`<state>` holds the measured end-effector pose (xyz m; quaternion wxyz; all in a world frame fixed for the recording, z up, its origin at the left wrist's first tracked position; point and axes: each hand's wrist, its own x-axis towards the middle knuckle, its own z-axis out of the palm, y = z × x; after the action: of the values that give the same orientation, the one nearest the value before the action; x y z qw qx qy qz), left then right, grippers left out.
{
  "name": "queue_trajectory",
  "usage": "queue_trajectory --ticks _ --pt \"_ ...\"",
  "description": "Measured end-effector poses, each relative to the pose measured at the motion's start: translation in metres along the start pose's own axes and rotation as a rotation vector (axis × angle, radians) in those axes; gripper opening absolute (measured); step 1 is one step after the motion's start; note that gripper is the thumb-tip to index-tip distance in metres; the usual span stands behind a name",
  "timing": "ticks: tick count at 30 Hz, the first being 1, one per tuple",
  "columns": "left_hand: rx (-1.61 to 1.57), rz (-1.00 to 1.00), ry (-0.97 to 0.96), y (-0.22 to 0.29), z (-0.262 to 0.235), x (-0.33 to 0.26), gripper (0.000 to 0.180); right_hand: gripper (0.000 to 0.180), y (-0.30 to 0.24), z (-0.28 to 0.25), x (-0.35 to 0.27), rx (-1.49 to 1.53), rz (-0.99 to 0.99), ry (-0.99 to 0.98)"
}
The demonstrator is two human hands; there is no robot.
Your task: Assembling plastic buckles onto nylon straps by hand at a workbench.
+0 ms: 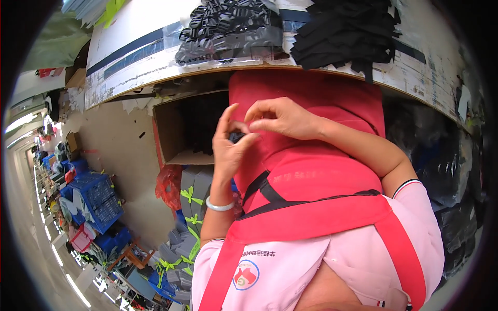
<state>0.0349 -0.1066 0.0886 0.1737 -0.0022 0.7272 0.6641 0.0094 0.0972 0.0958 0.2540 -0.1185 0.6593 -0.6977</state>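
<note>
My left hand (228, 147), with a white bracelet (220, 206) at the wrist, is raised in front of the red apron (311, 93). Its thumb and bent fingers close on a small black piece (237, 137), mostly hidden by the fingers. Just to the right hovers my right hand (282, 119), its fingers curved and a gap showing between thumb and forefinger. Nothing shows in that gap. On the table beyond lie a clear plastic bag of black buckles (231, 31) and a stack of black fabric strips (345, 33).
The white worktable (140, 62) has its edge just past my hands. Below it stands an open cardboard box (168, 127) with dark contents. Grey bundles tied with yellow-green strips (194, 194) and a red plastic bag (168, 186) are at left. Dark plastic bags (441, 166) lie at right.
</note>
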Motion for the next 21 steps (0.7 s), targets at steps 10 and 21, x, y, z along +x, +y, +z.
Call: queue_trajectory --ticks 10,21 --pt "-0.466 -0.282 -0.311 -0.012 0.037 0.025 0.046 0.012 0.005 -0.038 -0.027 0.173 0.306 0.085" --pt "-0.633 -0.401 -0.366 -0.012 0.062 0.032 0.021 0.019 -0.007 -0.084 -0.060 -0.484 -0.211 0.428"
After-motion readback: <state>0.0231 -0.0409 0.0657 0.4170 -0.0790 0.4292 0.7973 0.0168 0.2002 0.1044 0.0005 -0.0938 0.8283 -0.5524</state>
